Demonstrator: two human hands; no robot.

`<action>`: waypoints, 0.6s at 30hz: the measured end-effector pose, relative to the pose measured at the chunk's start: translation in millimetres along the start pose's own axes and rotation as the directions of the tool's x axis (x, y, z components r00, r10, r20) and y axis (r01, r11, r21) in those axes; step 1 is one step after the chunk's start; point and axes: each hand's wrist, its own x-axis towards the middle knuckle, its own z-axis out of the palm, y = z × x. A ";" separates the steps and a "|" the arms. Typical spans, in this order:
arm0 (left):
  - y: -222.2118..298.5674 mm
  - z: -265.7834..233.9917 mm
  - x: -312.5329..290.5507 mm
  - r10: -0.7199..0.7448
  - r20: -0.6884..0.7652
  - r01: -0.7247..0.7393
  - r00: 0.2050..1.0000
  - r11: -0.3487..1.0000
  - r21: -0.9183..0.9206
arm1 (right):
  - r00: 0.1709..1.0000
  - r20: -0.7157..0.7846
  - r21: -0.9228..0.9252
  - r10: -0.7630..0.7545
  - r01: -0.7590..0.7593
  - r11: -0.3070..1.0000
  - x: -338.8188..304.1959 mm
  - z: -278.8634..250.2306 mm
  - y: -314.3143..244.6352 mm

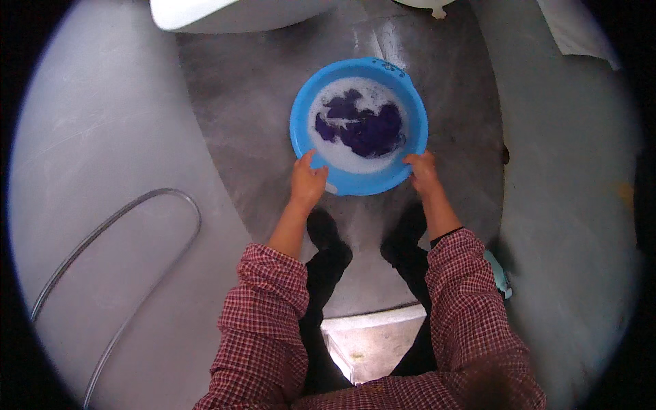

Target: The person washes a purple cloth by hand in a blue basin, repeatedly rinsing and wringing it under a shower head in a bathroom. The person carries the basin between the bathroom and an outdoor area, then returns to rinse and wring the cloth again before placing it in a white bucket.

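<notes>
Gripping the rim: both bare hands hold the near side of a round blue plastic basin (pixel 365 184), one at each side.
Left hand: the left hand (pixel 309 181) grasps the rim at its lower left, with fingers over the edge.
Right hand: the right hand (pixel 423 171) grasps the rim at its lower right, the thumb lying over the edge toward the inside.
Basin: in front of the person, just beyond the feet; the view does not tell whether it sits on the floor or is held above it. A dark printed pattern marks its far rim.
Inside: dark purple cloth (pixel 372 133) lies bunched in foamy water (pixel 359 162), parts of it above the suds.
Sleeves: red-and-dark checked shirt (pixel 263 314), bunched up on both forearms; a dark band shows at the right cuff.
Feet: black footwear (pixel 326 236), the two apart, below black trousers (pixel 313 335).
Floor: grey floor (pixel 236 137), darker around the basin.
Left side: a thin grey hose (pixel 172 190) bends in a loop, well apart from the basin.
Right side: a pale teal object (pixel 500 275), partly hidden by the right sleeve; its kind cannot be told.
Between the legs: a pale, straight-edged block (pixel 376 335), partly covered by the trousers.
Top edge: a white, round-cornered fixture (pixel 198 10), cut off by the view.
</notes>
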 end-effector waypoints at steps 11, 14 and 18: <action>23.8 -5.9 53.7 -0.267 0.273 0.382 0.924 0.620 -0.685 | 0.525 0.215 -0.809 -0.823 0.568 0.152 24.1 63.0 -36.2; 9.9 3.5 80.2 -0.200 0.377 0.427 0.904 0.444 -0.788 | 0.777 0.171 -0.912 -0.606 0.357 0.201 19.6 124.4 -18.5; 9.0 6.8 99.9 -0.056 0.544 0.546 0.837 0.155 -0.824 | 0.949 0.197 -0.609 -0.246 0.315 0.728 6.7 171.9 -9.5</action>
